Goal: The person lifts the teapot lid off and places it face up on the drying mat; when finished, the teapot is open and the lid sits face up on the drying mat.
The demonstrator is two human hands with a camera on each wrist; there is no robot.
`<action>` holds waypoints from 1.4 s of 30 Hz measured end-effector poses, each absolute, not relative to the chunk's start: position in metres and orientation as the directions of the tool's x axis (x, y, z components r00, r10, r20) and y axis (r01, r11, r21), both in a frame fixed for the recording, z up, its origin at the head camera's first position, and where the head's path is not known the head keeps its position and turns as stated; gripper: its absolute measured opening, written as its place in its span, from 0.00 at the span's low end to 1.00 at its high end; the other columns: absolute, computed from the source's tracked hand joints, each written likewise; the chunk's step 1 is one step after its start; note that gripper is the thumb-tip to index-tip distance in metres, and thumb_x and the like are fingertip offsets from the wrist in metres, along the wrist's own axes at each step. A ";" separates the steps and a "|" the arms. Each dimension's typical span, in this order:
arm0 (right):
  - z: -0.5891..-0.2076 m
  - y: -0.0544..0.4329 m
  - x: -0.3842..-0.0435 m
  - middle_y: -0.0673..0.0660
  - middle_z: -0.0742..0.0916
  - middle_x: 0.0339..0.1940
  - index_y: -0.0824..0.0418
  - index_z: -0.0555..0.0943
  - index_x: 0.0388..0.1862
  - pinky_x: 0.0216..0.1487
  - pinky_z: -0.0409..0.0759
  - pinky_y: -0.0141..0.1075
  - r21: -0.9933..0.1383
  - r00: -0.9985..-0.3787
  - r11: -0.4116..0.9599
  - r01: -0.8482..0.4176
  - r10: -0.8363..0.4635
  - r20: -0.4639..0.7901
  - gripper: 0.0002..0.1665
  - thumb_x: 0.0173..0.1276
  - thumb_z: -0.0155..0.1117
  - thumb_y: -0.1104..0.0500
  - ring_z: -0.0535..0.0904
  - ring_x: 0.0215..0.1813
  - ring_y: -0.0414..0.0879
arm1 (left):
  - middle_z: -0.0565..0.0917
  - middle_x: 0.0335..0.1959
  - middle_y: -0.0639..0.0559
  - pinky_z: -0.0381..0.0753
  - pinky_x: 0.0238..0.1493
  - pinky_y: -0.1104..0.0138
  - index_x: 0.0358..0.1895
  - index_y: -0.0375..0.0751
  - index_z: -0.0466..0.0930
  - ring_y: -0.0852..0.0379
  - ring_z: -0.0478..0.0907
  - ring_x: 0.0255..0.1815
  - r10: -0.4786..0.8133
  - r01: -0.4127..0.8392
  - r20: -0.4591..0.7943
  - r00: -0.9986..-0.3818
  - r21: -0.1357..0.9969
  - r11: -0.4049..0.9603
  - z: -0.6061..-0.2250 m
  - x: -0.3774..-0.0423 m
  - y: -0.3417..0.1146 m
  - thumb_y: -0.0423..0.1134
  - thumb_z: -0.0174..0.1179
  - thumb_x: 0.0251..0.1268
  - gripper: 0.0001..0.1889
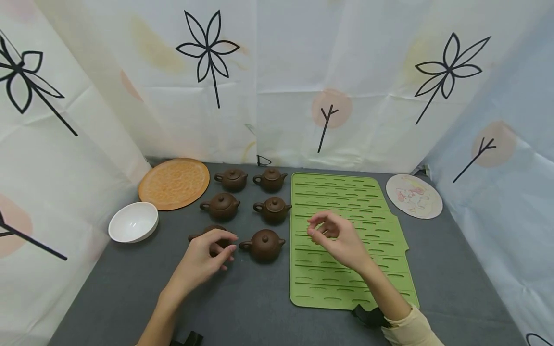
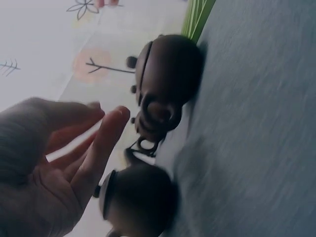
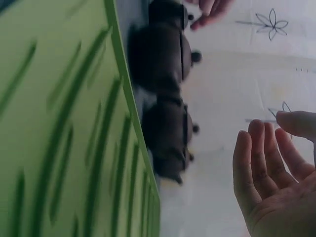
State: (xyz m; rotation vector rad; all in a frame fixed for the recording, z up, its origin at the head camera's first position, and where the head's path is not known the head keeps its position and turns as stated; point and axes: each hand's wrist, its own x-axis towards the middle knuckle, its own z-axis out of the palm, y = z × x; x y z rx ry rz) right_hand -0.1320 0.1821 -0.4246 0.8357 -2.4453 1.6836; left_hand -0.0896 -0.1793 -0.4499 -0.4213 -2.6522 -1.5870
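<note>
teapot (image 2: pixel 143 200) sits on the surface (image 1: pixel 259 307) just by your left hand (image 1: pixel 200 258); it and your right hand (image 1: pixel 342 244) are empty, fingers (image 2: pixel 111 131) loosely curved. likely stiff, brittle, smooth: cradle the round body (image 2: pixel 145 207), steadying the lid (image 2: pixel 107 195).

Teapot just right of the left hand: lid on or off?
On. In the head view, the teapot has its knobbed lid seated on top.

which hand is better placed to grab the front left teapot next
Probably the left hand: it is nearest that brown teapot and holds nothing, whereas the right hand is over the green mat.
</note>
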 end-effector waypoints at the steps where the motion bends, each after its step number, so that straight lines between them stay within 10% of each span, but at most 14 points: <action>1: -0.427 0.175 -0.132 0.64 0.90 0.44 0.64 0.84 0.56 0.37 0.93 0.40 -0.876 -0.855 0.224 -0.428 -0.413 0.312 0.12 0.76 0.69 0.70 0.90 0.36 0.42 | 0.88 0.43 0.45 0.91 0.27 0.66 0.54 0.40 0.89 0.54 0.91 0.29 0.203 0.216 0.137 -0.969 0.869 0.444 -0.452 -0.089 -0.177 0.31 0.70 0.74 0.10; 15: -0.446 0.104 -0.142 0.64 0.90 0.51 0.62 0.86 0.57 0.25 0.81 0.32 -0.943 -0.829 0.214 -0.256 -0.551 0.100 0.13 0.77 0.73 0.59 0.83 0.27 0.56 | 0.88 0.52 0.38 0.92 0.29 0.69 0.54 0.35 0.89 0.60 0.91 0.26 0.059 0.041 0.020 -0.998 0.921 0.387 -0.465 -0.091 -0.146 0.26 0.66 0.76 0.10; 24: -0.456 0.094 -0.149 0.62 0.86 0.48 0.61 0.89 0.55 0.22 0.80 0.31 -0.934 -0.847 0.272 -0.231 -0.528 0.056 0.12 0.76 0.74 0.60 0.76 0.22 0.35 | 0.92 0.39 0.36 0.90 0.25 0.70 0.52 0.33 0.89 0.62 0.89 0.21 0.022 0.054 0.049 -0.999 0.913 0.404 -0.470 -0.094 -0.140 0.27 0.66 0.76 0.08; 42: -0.458 0.094 -0.151 0.61 0.84 0.47 0.60 0.89 0.52 0.22 0.83 0.35 -0.931 -0.851 0.292 -0.218 -0.524 0.034 0.09 0.76 0.74 0.59 0.76 0.19 0.37 | 0.93 0.43 0.36 0.91 0.26 0.69 0.51 0.36 0.90 0.58 0.91 0.23 -0.006 -0.013 -0.011 -1.000 0.922 0.388 -0.472 -0.096 -0.139 0.29 0.66 0.77 0.07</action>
